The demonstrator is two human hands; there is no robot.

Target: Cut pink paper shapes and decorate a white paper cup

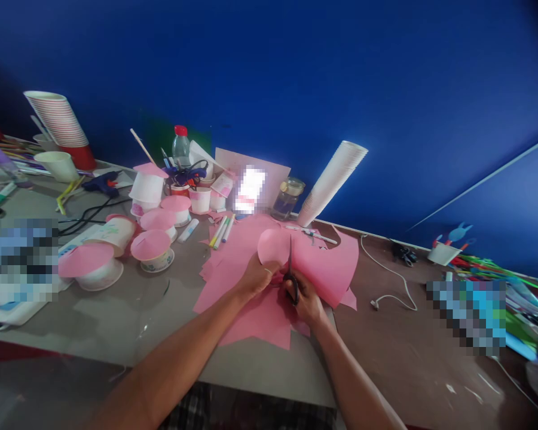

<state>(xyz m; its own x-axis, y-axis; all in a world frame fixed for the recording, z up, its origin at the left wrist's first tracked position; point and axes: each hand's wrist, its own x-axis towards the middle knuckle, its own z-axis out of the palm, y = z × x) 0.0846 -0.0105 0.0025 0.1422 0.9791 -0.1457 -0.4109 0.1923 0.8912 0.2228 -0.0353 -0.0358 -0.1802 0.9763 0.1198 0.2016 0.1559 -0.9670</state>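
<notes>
Pink paper forms a round disc (271,245) between our hands, its near edge pinched by the fingers of our left hand (254,278). Our right hand (308,303) grips black-handled scissors (292,285), its fingers curled around the loops and the dark blade pointing away from us, just right of the disc; whether the blades are parted, we cannot tell. Right of the blade curls a larger pink sheet (334,272) with a curved notch in its edge, and beneath our hands more pink sheets (255,325) overlap on the grey table (116,322). Near them lie slim markers (222,232) and a white tube (188,230), whose blue marking is too small for us to read. Farther left, we see paper cups (153,263) topped with pink discs, one printed with green motifs. Behind the sheets stands a glass jar (288,198), its contents hard to make out, beside a leaning stack of nested white cups (334,182). A clear bottle (180,148) with a red cap rises behind the topped cups. At far right, a white container (443,254) holds blue and orange pieces.
</notes>
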